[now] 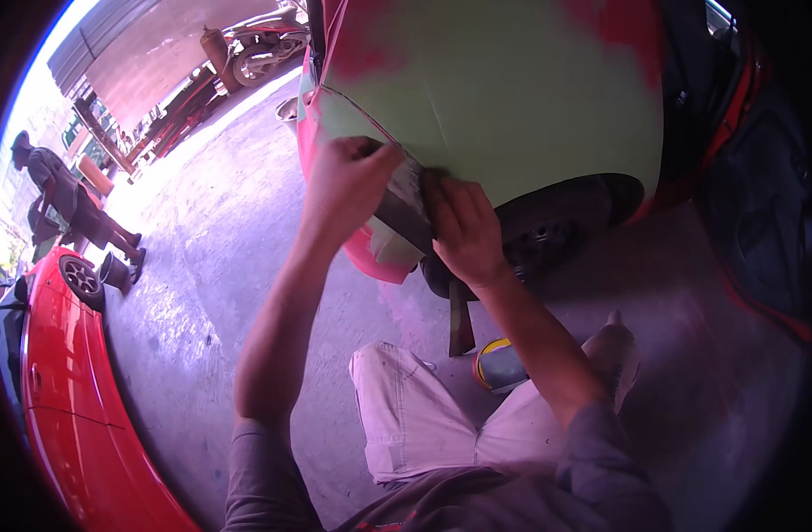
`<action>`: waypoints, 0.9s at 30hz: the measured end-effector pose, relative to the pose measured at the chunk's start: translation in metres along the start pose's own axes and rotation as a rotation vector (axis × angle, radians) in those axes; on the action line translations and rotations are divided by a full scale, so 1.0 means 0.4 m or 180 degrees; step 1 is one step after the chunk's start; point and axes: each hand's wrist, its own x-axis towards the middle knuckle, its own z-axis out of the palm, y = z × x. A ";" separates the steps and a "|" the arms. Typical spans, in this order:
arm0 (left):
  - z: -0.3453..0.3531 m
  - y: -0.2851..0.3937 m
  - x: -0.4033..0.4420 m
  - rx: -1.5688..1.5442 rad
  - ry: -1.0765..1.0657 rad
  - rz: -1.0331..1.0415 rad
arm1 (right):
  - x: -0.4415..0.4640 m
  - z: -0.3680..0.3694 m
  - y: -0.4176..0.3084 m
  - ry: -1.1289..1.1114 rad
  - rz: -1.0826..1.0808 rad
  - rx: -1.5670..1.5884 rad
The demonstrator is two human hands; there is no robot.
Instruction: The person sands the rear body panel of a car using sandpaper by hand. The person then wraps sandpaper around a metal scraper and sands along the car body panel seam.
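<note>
A car body panel (pixel 512 97) with pale green filler and red patches fills the upper middle of the head view. My left hand (pixel 348 182) is closed, its fingers pinching the upper end of a grey strip or sheet (pixel 404 199) near the panel's edge. My right hand (pixel 464 226) lies on the strip's other side, fingers bent against its dark edge. What the sheet is made of cannot be made out. Below my right hand is the car's dark wheel (pixel 548 239), with a dark flap (pixel 460 324) hanging beside it.
A round container with a yellow rim (pixel 499 365) stands on the floor by my knees. At the left are a red car (pixel 78 381), a bucket (pixel 115 273) and a standing person (pixel 65 195). A motorcycle (pixel 264 44) is at the top. An open car door (pixel 761 213) is at the right.
</note>
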 end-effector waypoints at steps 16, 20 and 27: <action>0.006 -0.007 -0.002 -0.0032 -0.0325 -0.0274 | -0.029 -0.015 -0.012 -0.0070 0.0096 -0.0055; -0.096 0.061 0.047 -0.0609 -0.0265 -0.0211 | 0.097 0.028 -0.029 -0.0223 0.0069 0.0073; 0.010 -0.023 0.002 -0.0253 -0.0120 -0.0094 | -0.014 -0.031 -0.022 -0.0247 0.0247 -0.0179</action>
